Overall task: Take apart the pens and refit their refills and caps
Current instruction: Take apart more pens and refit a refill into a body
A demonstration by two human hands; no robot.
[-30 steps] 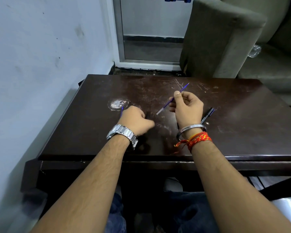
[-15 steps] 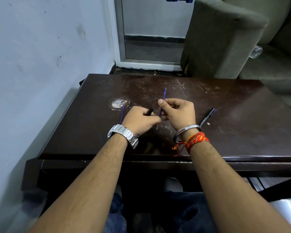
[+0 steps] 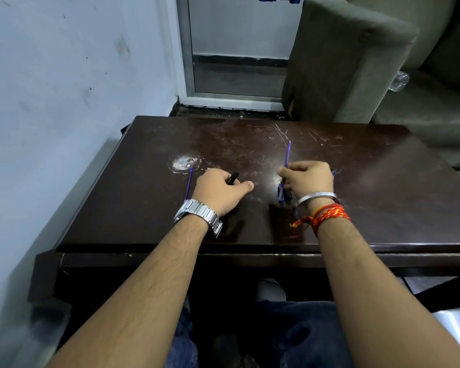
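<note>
I had both hands low over the dark counter [image 3: 383, 181], set apart from each other. My left hand [image 3: 218, 189] was curled, its grip closed on a short black pen piece [image 3: 233, 178] that poked out past the knuckles; whether that was a barrel or a cap I could not tell. Just beside that hand, on its outer side, a thin purple refill [image 3: 188, 183] lay on the counter, partly hidden by the wrist. My right hand [image 3: 307, 179] had its grip closed around a second purple refill [image 3: 287, 154], which stood nearly upright with its free end pointing away from me, and a dark blue pen part [image 3: 283, 193] showed under the same hand, close to the counter. Whether the hand held that part or it merely rested there was not clear.

I judged this to be the refitting stage: the pens were apart and a refill was in hand. The next move would call for bringing the two hands together and lining the thin refill up with the open end of the black piece, a fine alignment with little tolerance.
</note>
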